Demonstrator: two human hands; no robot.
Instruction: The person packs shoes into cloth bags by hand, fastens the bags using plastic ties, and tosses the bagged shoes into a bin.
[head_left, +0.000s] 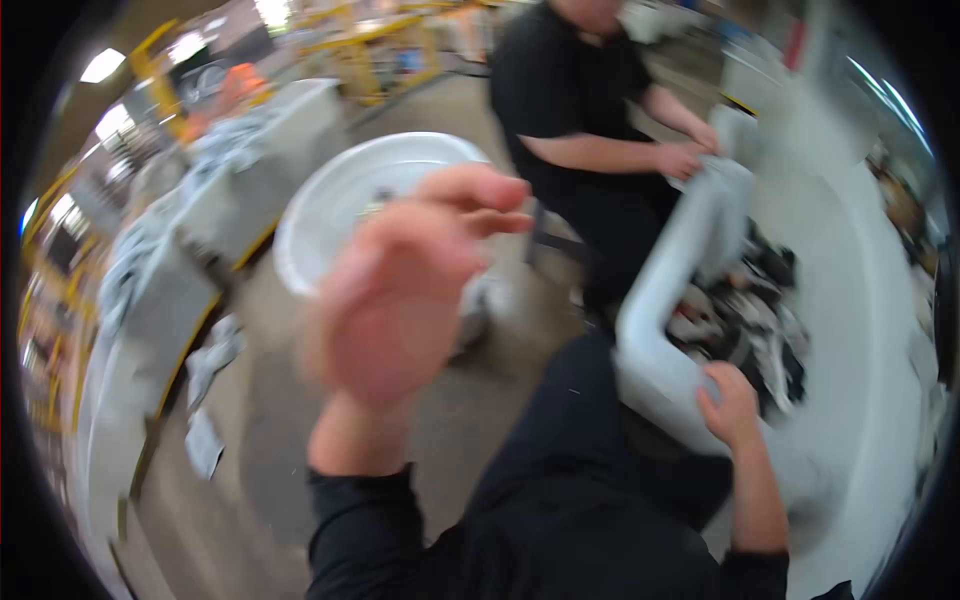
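Observation:
My left hand is raised in front of me, blurred by motion. Its fingers are bent loosely and apart, and I see nothing in it. Behind it, partly covered, a round white basin has small items in it that I cannot make out. My right hand rests at the pale, rounded edge of a large white trough, thumb and fingers apart. Just beyond that hand, inside the trough, lies a pile of mixed dark, white and reddish pieces, too blurred to name.
A seated person in black handles something small at the trough's far corner. On the left runs a row of white bins with grey cloth on top. Grey cloth pieces lie on the floor. Yellow frames stand behind.

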